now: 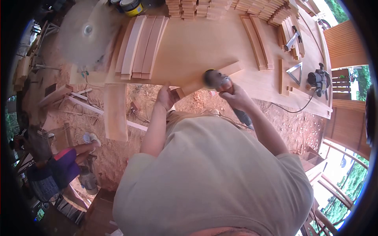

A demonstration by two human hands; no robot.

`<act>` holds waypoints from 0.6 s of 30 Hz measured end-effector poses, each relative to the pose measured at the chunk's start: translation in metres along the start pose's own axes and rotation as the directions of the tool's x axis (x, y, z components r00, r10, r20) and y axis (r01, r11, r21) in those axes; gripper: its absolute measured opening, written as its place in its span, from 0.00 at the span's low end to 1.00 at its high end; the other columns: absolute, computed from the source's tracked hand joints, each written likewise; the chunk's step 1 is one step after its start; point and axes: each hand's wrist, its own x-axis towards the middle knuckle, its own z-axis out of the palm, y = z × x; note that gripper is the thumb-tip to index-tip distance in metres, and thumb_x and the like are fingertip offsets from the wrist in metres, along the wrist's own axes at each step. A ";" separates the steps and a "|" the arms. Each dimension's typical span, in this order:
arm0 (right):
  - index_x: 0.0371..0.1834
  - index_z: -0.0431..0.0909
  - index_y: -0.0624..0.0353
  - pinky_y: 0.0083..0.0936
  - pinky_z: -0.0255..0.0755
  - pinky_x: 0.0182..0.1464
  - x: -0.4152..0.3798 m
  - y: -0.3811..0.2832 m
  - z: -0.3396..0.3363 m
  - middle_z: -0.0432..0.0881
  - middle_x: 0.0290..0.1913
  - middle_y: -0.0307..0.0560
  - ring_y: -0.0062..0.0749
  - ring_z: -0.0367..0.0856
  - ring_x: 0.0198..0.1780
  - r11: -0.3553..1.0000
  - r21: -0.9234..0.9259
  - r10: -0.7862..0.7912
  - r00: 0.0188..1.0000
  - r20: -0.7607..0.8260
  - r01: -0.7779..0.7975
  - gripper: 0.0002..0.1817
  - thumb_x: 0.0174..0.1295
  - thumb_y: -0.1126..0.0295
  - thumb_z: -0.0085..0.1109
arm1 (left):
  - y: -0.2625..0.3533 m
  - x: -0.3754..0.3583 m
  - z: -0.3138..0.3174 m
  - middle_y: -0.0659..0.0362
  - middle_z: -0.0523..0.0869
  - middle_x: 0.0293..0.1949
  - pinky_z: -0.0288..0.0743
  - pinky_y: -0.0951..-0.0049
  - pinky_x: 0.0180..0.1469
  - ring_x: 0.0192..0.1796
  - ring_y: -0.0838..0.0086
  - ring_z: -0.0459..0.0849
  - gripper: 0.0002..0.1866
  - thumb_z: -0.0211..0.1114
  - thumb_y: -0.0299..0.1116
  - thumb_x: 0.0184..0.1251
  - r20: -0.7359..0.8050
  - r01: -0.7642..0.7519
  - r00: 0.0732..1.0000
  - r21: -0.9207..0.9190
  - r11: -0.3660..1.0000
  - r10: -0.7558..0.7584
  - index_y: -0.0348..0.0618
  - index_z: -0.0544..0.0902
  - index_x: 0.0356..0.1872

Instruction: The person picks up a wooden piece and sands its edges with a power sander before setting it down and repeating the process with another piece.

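Observation:
My right hand (238,98) is wrapped around the body of an angle grinder (226,83). Its round disc (212,78) is over a wooden slat (193,86), seemingly against its upper face, though exact contact is hard to tell. That slat lies slantwise across the front edge of the workbench (193,43). My left hand (166,97) grips the slat's near end, which juts out past the edge. Left of it, several curved wooden slats (143,47) lie side by side on the bench.
Stacked wood pieces (214,8) line the back. To the right are two slats (258,43), a hammer (291,38), a triangular square (294,73) and a corded router (318,81). A blurred round fan-like disc (87,30) stands left. Another person (67,163) is at lower left.

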 end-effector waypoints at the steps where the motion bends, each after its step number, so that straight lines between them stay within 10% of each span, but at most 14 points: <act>1: 0.60 0.76 0.60 0.38 0.73 0.59 -0.001 -0.009 0.013 0.84 0.50 0.59 0.49 0.83 0.55 0.999 -0.026 -0.044 0.998 0.045 0.046 0.32 0.54 0.52 0.67 | 0.004 -0.008 0.007 0.38 0.75 0.61 0.79 0.60 0.60 0.58 0.53 0.83 0.37 0.43 0.59 0.78 -0.024 0.002 1.000 -0.030 1.000 -0.003 0.33 0.62 0.69; 7: 0.53 0.75 0.66 0.41 0.73 0.56 -0.011 -0.062 0.042 0.84 0.47 0.64 0.54 0.82 0.53 0.983 -0.183 0.034 0.981 0.193 0.002 0.32 0.54 0.50 0.65 | 0.010 -0.013 0.007 0.30 0.71 0.63 0.71 0.54 0.68 0.65 0.49 0.76 0.63 0.41 0.80 0.62 0.153 0.002 0.988 -0.117 0.993 0.016 0.20 0.43 0.71; 18: 0.53 0.73 0.67 0.45 0.73 0.52 -0.026 -0.041 0.048 0.83 0.44 0.64 0.58 0.82 0.48 0.971 -0.224 -0.021 0.970 0.240 0.077 0.32 0.55 0.50 0.65 | 0.002 -0.008 0.003 0.26 0.64 0.67 0.66 0.50 0.71 0.70 0.42 0.69 0.64 0.34 0.82 0.61 0.055 0.058 0.998 -0.336 0.940 -0.042 0.24 0.35 0.74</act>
